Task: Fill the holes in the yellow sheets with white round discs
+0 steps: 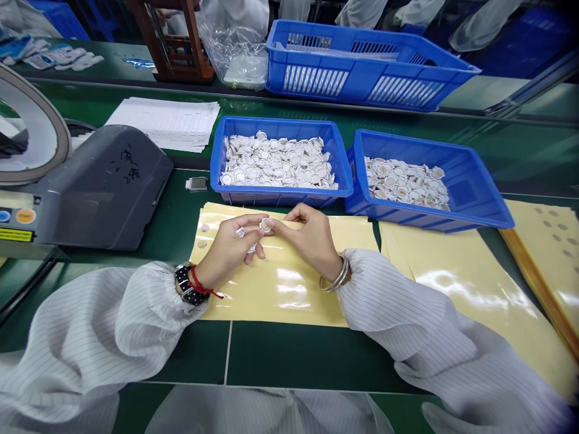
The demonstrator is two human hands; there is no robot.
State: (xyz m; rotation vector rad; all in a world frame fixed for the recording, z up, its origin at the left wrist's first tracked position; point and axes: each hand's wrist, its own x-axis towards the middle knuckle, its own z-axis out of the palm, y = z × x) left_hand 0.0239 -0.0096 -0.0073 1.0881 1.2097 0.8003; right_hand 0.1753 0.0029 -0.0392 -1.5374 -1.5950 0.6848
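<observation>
Both of my hands meet over a glossy yellow sheet (280,295) on the green bench. My left hand (228,244) is closed around a few small white round pieces (252,248), some partly hidden by its fingers. Between the fingertips of both hands is one small round piece (266,225) with a white rim and a tan centre. My right hand (312,235) pinches that piece from the right with thumb and fingers. Just behind the hands stands a blue bin (283,194) full of similar white round pieces (275,160).
A second blue bin (429,220) with fewer pieces stands to the right. More yellow sheets (456,271) lie below it. At left is a grey machine (108,187) beside a large tape roll (58,120). Papers (167,123) and a blue basket (353,78) are farther back.
</observation>
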